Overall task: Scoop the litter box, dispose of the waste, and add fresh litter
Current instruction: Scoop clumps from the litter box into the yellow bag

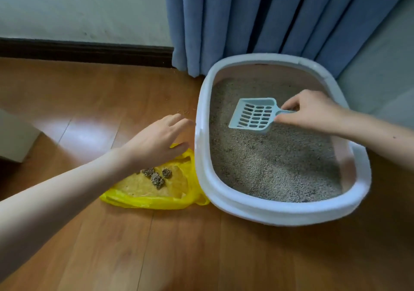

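The right hand (311, 109) is positioned over the far right part of the white oval plastic litter box (226, 201), with its fingers and thumb curled round the handle of the pale blue slotted plastic scoop (254, 116). The scoop's long axis is laid roughly left to right across the box: the handle is pointed right, into the hand, and the flat front edge of the pan is pointed left and slightly toward the viewer. The pan is tilted, with rows of oblong slots visible in its base and raised walls along three sides. It is held just above the grey granular litter (268, 167), which is spread in an uneven, coarse layer over the box floor.

The left hand (156, 142) is extended with fingers straight and relaxed, nothing being held, just beside the left rim of the box and above the yellow thin-film plastic bag (143, 201). The bag is laid open and crumpled on the glossy brown wood-plank floor (179, 257), touching the box wall. Several dark, litter-crusted waste clumps (156, 178) are contained in it.

Blue pleated fabric curtains (257, 17) are hung behind the box.
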### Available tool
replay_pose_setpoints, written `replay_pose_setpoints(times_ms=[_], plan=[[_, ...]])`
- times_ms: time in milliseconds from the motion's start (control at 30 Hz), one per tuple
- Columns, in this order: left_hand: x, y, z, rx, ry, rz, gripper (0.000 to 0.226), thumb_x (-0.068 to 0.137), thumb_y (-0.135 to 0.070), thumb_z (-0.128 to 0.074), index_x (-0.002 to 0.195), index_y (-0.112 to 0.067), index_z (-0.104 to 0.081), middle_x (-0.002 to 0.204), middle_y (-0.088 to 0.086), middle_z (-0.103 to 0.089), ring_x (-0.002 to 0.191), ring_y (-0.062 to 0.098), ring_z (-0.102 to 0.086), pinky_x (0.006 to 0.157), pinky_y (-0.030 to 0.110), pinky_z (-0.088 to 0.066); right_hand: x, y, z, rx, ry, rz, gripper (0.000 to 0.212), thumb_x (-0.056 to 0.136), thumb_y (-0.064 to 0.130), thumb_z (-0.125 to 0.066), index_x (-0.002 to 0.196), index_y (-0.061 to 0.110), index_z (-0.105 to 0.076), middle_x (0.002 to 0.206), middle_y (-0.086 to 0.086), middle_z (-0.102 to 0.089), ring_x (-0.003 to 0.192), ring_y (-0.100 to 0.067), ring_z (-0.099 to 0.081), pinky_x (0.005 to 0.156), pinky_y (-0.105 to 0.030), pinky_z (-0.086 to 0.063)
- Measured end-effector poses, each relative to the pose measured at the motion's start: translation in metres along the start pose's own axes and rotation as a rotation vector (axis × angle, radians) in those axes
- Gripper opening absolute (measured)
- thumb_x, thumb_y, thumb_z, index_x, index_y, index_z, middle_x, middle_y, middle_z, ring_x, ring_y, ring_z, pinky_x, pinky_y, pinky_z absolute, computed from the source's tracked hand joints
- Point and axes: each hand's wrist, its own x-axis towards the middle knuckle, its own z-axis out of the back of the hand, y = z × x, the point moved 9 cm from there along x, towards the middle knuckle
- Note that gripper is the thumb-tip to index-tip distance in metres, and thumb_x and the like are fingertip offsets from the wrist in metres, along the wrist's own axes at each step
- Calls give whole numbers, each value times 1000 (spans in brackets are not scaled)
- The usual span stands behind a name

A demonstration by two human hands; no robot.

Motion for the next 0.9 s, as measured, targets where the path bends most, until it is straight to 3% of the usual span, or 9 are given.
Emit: replay_pose_setpoints(times_ms=[100, 200, 267, 400, 533, 733, 900], plan=[[2, -43, -12, 9, 56, -202, 49, 90, -46, -56, 128, -14, -54, 120, 4, -55, 114, 25, -51, 99, 36, -41, -3, -29, 6, -285, 93, -46, 23, 80, 38, -67, 79, 17, -76, 61, -4, -66, 55, -22, -51, 50, -28, -36], [-7, -77, -28, 53, 100, -378, 50, 91, -50, -55, 124, -13, -59, 126, 2, -57, 130, 24, -44, 114, 42, -28, -8, -58, 13, -512, 187, -137, 27, 77, 34, -68, 73, 8, -73, 49, 1, -44, 49, -17, -38, 45, -25, -27], [-14, -87, -40, 38, 146, -442, 48, 94, -50, -52, 123, -13, -60, 124, 0, -60, 131, 23, -45, 115, 42, -26, -10, -73, 15, -583, 257, -189, 25, 75, 33, -71, 66, 10, -68, 52, 1, -49, 49, -16, -43, 45, -23, -29], [-17, -84, -52, 33, 173, -426, 45, 98, -48, -44, 123, -14, -60, 118, 0, -61, 126, 23, -48, 117, 40, -24, -10, -90, -4, -639, 385, -184, 21, 76, 32, -73, 72, 12, -67, 60, 2, -57, 52, -14, -47, 45, -24, -33], [-16, -83, -52, 20, 152, -411, 40, 100, -44, -42, 119, -15, -61, 113, -1, -61, 122, 22, -49, 118, 38, -21, 0, -83, -32, -522, 434, -35, 22, 78, 33, -71, 70, 12, -71, 52, 4, -42, 49, -14, -33, 46, -26, -25], [-16, -82, -54, -1, 138, -394, 36, 99, -42, -45, 117, -15, -61, 110, 0, -59, 119, 22, -49, 117, 40, -22, 24, -61, -59, -213, 445, 55, 7, 80, 32, -72, 83, 28, -78, 49, 8, -46, 48, -12, -29, 47, -29, -22], [-16, -80, -56, -13, 133, -388, 37, 100, -42, -42, 116, -15, -62, 107, -1, -59, 117, 21, -49, 118, 39, -19, 29, -33, -99, 25, 406, 85, 8, 81, 31, -71, 78, 27, -78, 51, 8, -43, 48, -11, -28, 48, -30, -22]])
